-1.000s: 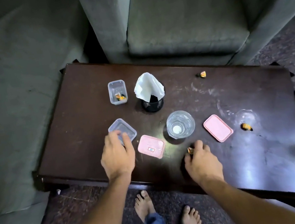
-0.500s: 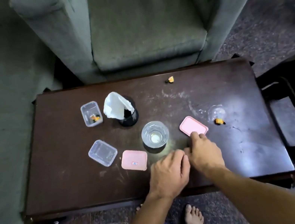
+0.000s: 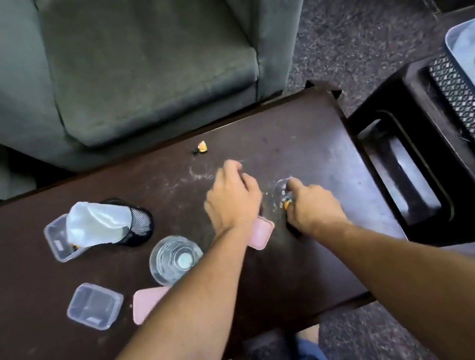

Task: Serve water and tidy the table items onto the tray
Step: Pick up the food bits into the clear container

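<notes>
Fingers [image 3: 293,185] of the right hand [image 3: 312,206] are curled narrow and, as far as the blur allows, pinch an orange sweet [image 3: 287,203] right of centre. The left hand [image 3: 231,200] is curled too; I cannot tell whether it holds anything.

Half a second ago both hands sat together at the near edge of the table [image 3: 54,355]. Since then they have reached up and to the right, and the view has swung right to show the tray [image 3: 449,41] at the right edge, well apart from the table. The glass of water [image 3: 175,259], the empty box [image 3: 95,306] at lower left and both pink lids, one under the left wrist [image 3: 263,234] and one beside the glass [image 3: 148,303], lie where they were. So tidying seems to have started with the smallest scraps, and another sweet [image 3: 202,147] waits near the far edge.
</notes>
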